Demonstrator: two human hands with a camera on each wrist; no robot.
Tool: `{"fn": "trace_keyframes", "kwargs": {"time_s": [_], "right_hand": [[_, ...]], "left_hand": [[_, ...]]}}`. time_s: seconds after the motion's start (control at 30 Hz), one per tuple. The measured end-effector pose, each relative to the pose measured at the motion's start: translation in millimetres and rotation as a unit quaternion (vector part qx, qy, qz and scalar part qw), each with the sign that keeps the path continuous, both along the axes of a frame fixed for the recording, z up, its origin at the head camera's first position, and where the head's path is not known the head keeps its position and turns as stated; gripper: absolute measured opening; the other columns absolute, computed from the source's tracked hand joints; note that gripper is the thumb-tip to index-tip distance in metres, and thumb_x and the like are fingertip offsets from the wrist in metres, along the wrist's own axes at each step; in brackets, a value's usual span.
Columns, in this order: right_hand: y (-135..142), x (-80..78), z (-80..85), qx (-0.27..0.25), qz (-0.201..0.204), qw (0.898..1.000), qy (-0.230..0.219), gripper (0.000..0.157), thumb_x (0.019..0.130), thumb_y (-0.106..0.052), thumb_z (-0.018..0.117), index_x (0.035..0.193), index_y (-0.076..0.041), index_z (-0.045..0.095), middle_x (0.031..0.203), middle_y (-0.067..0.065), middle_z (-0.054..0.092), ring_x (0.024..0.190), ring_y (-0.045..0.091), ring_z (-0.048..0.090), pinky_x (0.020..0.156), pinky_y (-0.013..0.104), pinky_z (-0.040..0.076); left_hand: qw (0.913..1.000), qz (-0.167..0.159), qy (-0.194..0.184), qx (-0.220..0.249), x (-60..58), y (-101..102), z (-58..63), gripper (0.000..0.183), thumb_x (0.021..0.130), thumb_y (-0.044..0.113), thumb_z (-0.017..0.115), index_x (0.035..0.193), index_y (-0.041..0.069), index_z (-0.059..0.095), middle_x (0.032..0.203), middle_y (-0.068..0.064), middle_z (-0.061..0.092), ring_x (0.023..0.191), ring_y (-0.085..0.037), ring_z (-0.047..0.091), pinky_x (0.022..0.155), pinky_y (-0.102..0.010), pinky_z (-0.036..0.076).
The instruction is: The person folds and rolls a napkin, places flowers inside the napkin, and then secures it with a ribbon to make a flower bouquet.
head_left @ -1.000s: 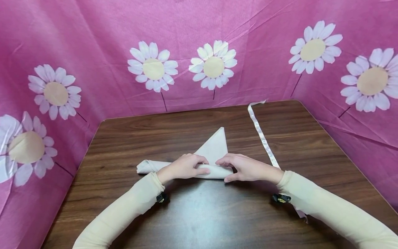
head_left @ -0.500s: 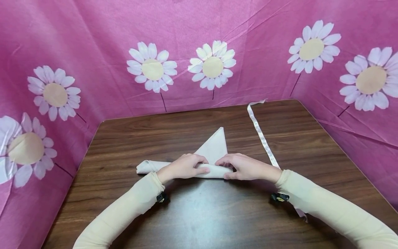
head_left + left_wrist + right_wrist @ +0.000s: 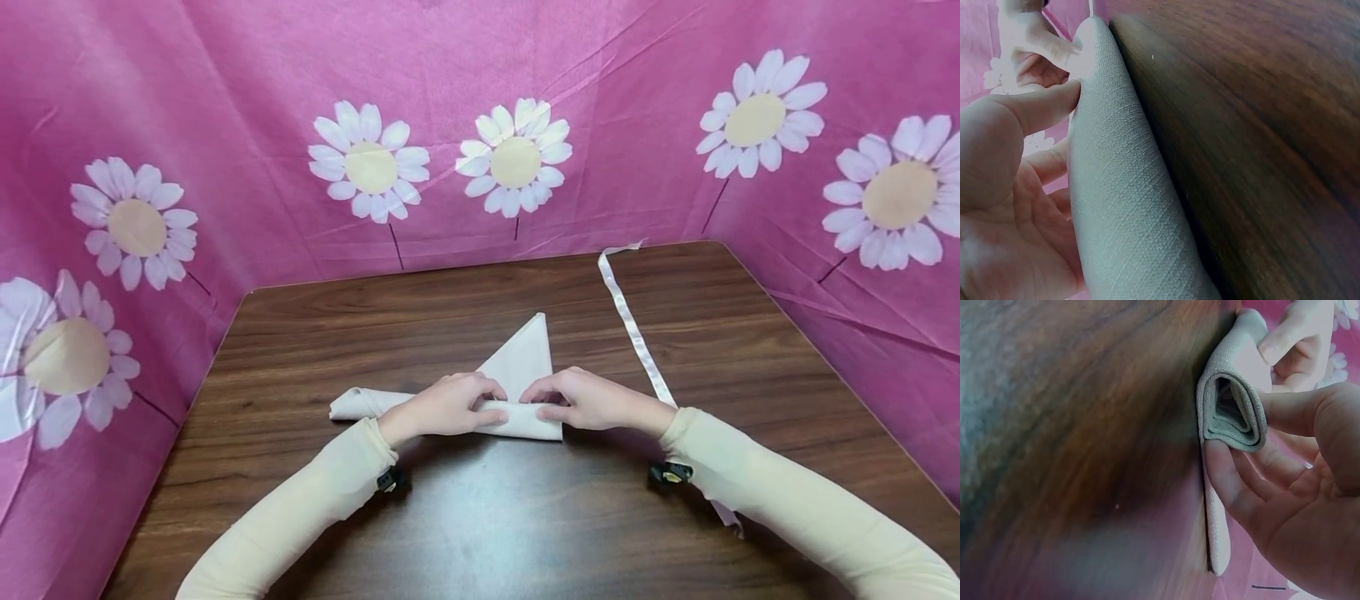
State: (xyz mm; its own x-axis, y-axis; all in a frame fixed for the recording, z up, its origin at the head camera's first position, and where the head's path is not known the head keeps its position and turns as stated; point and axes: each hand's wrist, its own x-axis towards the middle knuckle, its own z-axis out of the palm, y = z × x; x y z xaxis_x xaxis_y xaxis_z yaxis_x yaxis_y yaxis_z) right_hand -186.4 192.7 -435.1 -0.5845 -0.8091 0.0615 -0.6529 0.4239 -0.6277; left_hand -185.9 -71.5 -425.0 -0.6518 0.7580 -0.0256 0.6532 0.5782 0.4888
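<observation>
Off-white woven cloth (image 3: 521,421), rolled into a flattened tube along its near side, lies across the middle of the dark brown wood-grain table (image 3: 480,525), with both hands gripping it. Beyond the tube, a flat triangular flap (image 3: 520,360) of the same cloth points toward the far edge.

The left hand (image 3: 444,406) holds the tube near its middle, thumb laid on the near face and fingers bent against the far side; the tube's left end sticks out past that wrist. The right hand (image 3: 592,402) pinches the tube close to its right end, thumb on one side and fingers on the other. Seen from the right wrist, that end shows several layers wound around a hollow, with a fingertip set against the outer layer. The hands are a little apart, thumbs pointing toward each other, a short stretch of cloth between them.

Long cream sleeves (image 3: 300,496) cover both arms, and a small black device (image 3: 670,473) sits beneath each wrist. A narrow shiny white ribbon (image 3: 634,333) runs from the far edge of the table down behind the right wrist. Pink fabric printed with white daisies (image 3: 442,50) hangs around the table.
</observation>
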Motion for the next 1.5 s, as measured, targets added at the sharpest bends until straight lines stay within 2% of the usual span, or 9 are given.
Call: {"fn": "trace_keyframes", "kwargs": {"time_s": [0.37, 0.53, 0.73, 0.87, 0.97, 1.07, 1.27, 1.4, 1.5], "right_hand": [[0, -9.1, -2.7, -0.015, -0.021, 0.994, -0.105, 0.023, 0.096, -0.001, 0.067, 0.118, -0.001, 0.070, 0.101, -0.001, 0.074, 0.094, 0.011, 0.067, 0.087, 0.031, 0.053], [1, -13.4, -4.8, -0.028, -0.031, 0.988, -0.145, 0.023, 0.095, 0.000, 0.068, 0.118, 0.001, 0.068, 0.101, 0.004, 0.072, 0.093, 0.015, 0.066, 0.078, 0.031, 0.055], [2, -13.4, -2.6, -0.036, -0.065, 0.975, -0.210, 0.027, 0.094, 0.001, 0.068, 0.121, 0.002, 0.066, 0.107, 0.012, 0.065, 0.078, 0.018, 0.060, 0.058, 0.038, 0.058], [1, -10.8, -2.1, -0.048, -0.081, 0.967, -0.237, 0.030, 0.094, 0.001, 0.068, 0.124, 0.004, 0.063, 0.112, 0.018, 0.059, 0.074, 0.018, 0.059, 0.059, 0.040, 0.059], [0, -9.3, -4.0, -0.059, -0.096, 0.958, -0.264, 0.033, 0.094, 0.002, 0.068, 0.126, 0.005, 0.060, 0.113, 0.019, 0.055, 0.080, 0.020, 0.059, 0.061, 0.041, 0.059], [-2, -8.8, -5.3, -0.066, -0.122, 0.947, -0.289, 0.037, 0.092, 0.004, 0.069, 0.127, 0.006, 0.058, 0.112, 0.019, 0.053, 0.088, 0.022, 0.060, 0.063, 0.043, 0.060], [-3, -10.1, -6.4, -0.073, -0.181, 0.926, -0.323, 0.041, 0.088, 0.003, 0.075, 0.125, 0.004, 0.058, 0.111, 0.019, 0.053, 0.085, 0.024, 0.063, 0.061, 0.044, 0.060], [-3, -11.7, -9.7, -0.076, -0.194, 0.921, -0.329, 0.037, 0.088, 0.003, 0.075, 0.122, 0.005, 0.059, 0.106, 0.016, 0.054, 0.075, 0.022, 0.064, 0.059, 0.043, 0.060], [-3, -12.7, -10.5, -0.074, -0.195, 0.922, -0.326, 0.033, 0.089, 0.003, 0.074, 0.119, 0.005, 0.060, 0.102, 0.014, 0.055, 0.068, 0.021, 0.064, 0.058, 0.042, 0.060]], "left_hand": [[0.9998, 0.004, -0.022, 0.002, 0.1, -1, 2.7, 0.025, 0.097, 0.032, 0.071, 0.114, 0.015, 0.072, 0.094, 0.007, 0.069, 0.082, -0.008, 0.057, 0.078, -0.030, 0.048], [0.9997, 0.004, -0.022, -0.008, 0.0, -1, 2.9, 0.026, 0.097, 0.033, 0.070, 0.116, 0.015, 0.072, 0.091, 0.009, 0.066, 0.078, -0.010, 0.054, 0.077, -0.030, 0.046], [0.9998, 0.005, -0.020, -0.007, -0.7, 1, 2.4, 0.028, 0.097, 0.034, 0.069, 0.117, 0.014, 0.072, 0.099, 0.008, 0.069, 0.082, -0.010, 0.056, 0.081, -0.032, 0.048], [1.0000, 0.001, -0.007, -0.005, -0.2, 0, 1.4, 0.038, 0.092, 0.037, 0.075, 0.121, 0.013, 0.069, 0.105, 0.003, 0.069, 0.092, -0.011, 0.060, 0.086, -0.034, 0.049], [0.9999, -0.012, 0.005, 0.002, -0.2, 0, 0.1, 0.048, 0.084, 0.037, 0.083, 0.121, 0.012, 0.068, 0.108, 0.000, 0.069, 0.098, -0.013, 0.062, 0.087, -0.034, 0.050], [0.9997, -0.021, 0.012, 0.006, -0.7, 1, -1.5, 0.051, 0.079, 0.035, 0.088, 0.119, 0.011, 0.068, 0.107, 0.000, 0.069, 0.097, -0.013, 0.063, 0.084, -0.033, 0.050], [0.9995, -0.014, 0.026, 0.002, 0.3, 2, -1.2, 0.047, 0.081, 0.035, 0.086, 0.118, 0.012, 0.069, 0.107, 0.000, 0.070, 0.092, -0.013, 0.062, 0.080, -0.034, 0.051], [0.9988, -0.005, 0.047, -0.007, 2.2, 2, -1.8, 0.050, 0.082, 0.040, 0.085, 0.121, 0.014, 0.068, 0.110, -0.001, 0.068, 0.089, -0.015, 0.062, 0.078, -0.038, 0.051], [0.9981, -0.004, 0.060, -0.011, 2.9, 1, -2.1, 0.052, 0.080, 0.040, 0.086, 0.121, 0.014, 0.068, 0.110, -0.001, 0.067, 0.088, -0.016, 0.062, 0.078, -0.039, 0.052]]}}
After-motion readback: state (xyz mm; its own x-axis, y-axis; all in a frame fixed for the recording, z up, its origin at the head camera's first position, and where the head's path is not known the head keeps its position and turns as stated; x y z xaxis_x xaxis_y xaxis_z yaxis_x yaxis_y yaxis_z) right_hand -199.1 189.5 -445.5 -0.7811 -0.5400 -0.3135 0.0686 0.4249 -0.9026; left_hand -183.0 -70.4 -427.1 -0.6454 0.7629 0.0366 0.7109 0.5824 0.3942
